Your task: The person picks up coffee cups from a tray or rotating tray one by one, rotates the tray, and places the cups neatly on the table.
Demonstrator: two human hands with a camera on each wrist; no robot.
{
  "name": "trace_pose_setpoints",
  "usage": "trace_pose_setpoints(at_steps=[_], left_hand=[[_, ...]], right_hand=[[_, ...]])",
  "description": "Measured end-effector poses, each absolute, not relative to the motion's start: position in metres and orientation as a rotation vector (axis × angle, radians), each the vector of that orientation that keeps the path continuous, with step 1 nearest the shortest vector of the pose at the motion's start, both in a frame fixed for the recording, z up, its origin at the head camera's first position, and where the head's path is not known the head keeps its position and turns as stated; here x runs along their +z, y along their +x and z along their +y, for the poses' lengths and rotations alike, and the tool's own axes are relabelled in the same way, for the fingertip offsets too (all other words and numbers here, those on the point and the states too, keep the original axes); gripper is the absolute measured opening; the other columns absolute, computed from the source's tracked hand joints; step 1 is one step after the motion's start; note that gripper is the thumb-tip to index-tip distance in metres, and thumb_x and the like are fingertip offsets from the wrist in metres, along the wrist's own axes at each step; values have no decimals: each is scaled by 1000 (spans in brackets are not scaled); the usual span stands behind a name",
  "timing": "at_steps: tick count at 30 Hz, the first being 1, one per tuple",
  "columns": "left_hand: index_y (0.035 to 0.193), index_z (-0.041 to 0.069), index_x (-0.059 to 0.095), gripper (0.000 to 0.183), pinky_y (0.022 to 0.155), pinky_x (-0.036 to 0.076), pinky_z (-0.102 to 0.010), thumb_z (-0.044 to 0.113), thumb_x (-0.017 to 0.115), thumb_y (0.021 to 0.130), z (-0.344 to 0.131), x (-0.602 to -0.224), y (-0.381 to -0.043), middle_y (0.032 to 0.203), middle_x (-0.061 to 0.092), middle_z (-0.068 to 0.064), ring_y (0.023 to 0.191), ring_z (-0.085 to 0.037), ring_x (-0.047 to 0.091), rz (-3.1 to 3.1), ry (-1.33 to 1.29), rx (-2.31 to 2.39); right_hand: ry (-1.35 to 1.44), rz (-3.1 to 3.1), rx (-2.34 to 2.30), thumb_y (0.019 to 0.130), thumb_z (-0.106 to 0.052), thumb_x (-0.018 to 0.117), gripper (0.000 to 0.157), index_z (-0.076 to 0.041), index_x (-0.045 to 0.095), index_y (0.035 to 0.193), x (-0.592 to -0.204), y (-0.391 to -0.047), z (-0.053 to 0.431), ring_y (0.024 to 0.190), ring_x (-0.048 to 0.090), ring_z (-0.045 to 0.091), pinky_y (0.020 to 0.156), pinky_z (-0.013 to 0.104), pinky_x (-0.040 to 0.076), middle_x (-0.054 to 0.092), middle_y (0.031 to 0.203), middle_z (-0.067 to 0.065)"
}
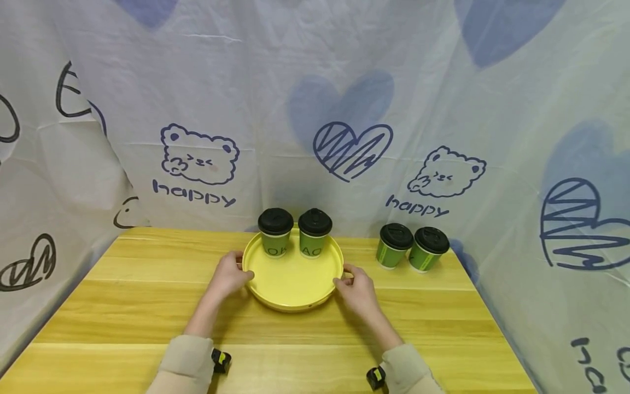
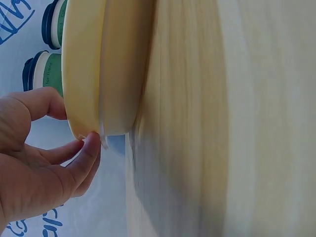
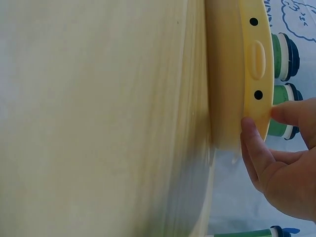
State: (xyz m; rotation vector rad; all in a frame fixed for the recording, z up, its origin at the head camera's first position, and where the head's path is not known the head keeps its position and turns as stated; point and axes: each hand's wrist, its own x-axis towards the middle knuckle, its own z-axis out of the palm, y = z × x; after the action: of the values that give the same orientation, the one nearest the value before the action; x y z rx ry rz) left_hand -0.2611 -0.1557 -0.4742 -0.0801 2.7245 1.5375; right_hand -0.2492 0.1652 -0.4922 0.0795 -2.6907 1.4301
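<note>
A round yellow tray (image 1: 294,284) with a raised rim is at the back middle of the wooden table. Two green paper cups with black lids stand upright in its far half, a left cup (image 1: 275,243) and a right cup (image 1: 311,246). My left hand (image 1: 230,276) pinches the tray's left rim, thumb on top and fingers against the outer wall. On the opposite side, my right hand (image 1: 358,287) holds the rim the same way. Whether the tray's base touches the table, I cannot tell.
Two more green lidded cups, one (image 1: 392,249) beside the other (image 1: 427,251), stand upright on the table (image 1: 305,350) at the back right. A white printed cloth (image 1: 275,109) hangs close behind the table and along both sides.
</note>
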Motion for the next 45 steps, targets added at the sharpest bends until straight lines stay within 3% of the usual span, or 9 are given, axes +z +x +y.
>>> trace_pose_setpoints(at_steps=[7, 14, 22, 35, 41, 45], left_hand=[[144, -21, 39, 67, 102, 52, -50, -2, 65, 84, -157, -474, -264, 134, 54, -36, 120, -43, 58, 2726, -73, 1525], [141, -21, 42, 65, 99, 54, -49, -2, 65, 83, -161, -476, -272, 130, 57, -35, 116, -42, 59, 2738, -29, 1520], [142, -20, 42, 65, 99, 54, -49, -3, 65, 84, -165, -475, -281, 132, 57, -36, 118, -44, 59, 2731, 2, 1500], [143, -20, 40, 65, 105, 51, -51, -3, 65, 85, -166, -472, -289, 138, 54, -37, 125, -46, 56, 2699, 10, 1497], [144, -20, 40, 65, 107, 50, -52, 0, 65, 87, -165, -473, -285, 137, 54, -37, 125, -47, 56, 2697, -31, 1500], [143, -20, 41, 65, 105, 51, -51, 0, 66, 86, -164, -472, -278, 134, 56, -36, 122, -46, 57, 2692, -53, 1524]], right_hand=[[36, -2661, 1500, 93, -13, 72, 51, 5, 59, 140, -491, -253, 168, 94, 68, 22, 71, 29, 58, 69, 113, 18], [-4, -2668, 1495, 94, -15, 70, 51, 6, 59, 139, -490, -263, 171, 100, 69, 26, 78, 34, 59, 70, 116, 21], [62, -2700, 1419, 97, -12, 67, 49, 7, 57, 141, -485, -273, 174, 100, 69, 27, 72, 33, 58, 69, 118, 21], [92, -2732, 1398, 91, -4, 60, 49, 6, 60, 139, -485, -275, 171, 79, 64, 16, 61, 26, 52, 71, 99, 14], [88, -2711, 1402, 91, -4, 61, 49, 6, 60, 139, -488, -271, 170, 84, 66, 18, 64, 26, 54, 72, 102, 13], [88, -2698, 1415, 92, -5, 62, 49, 7, 60, 139, -490, -267, 169, 91, 66, 20, 67, 27, 55, 70, 113, 17]])
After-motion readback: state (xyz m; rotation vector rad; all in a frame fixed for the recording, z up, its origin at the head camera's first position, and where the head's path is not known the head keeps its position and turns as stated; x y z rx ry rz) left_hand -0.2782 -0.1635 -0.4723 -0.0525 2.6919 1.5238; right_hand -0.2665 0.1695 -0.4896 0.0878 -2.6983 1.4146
